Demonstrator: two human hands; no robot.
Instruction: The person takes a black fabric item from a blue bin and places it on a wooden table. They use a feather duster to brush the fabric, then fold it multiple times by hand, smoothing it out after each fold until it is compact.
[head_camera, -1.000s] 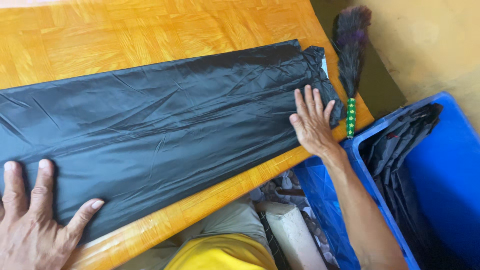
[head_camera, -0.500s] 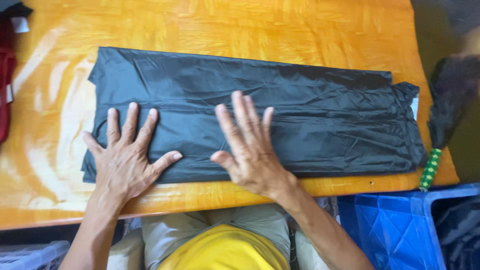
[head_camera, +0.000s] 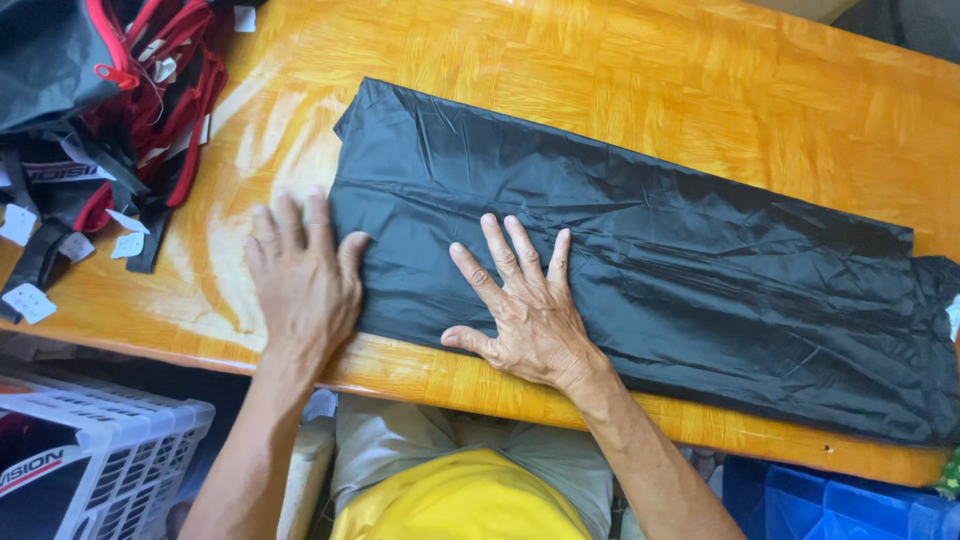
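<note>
A folded black sheet (head_camera: 640, 270) is seen stretched lengthwise across the wooden bench (head_camera: 700, 90), running rightward from both hands. The right hand (head_camera: 520, 305) is pressed flat upon it; the left hand (head_camera: 300, 275), also spread and grasping nothing, is laid at its left edge.

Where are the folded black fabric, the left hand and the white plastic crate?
Folded black fabric (head_camera: 700, 290), head view, on its creased middle.
Left hand (head_camera: 300, 280), head view, on the back of the hand, flat at the fabric's left edge.
White plastic crate (head_camera: 110, 450), head view, on its slotted side wall.
</note>
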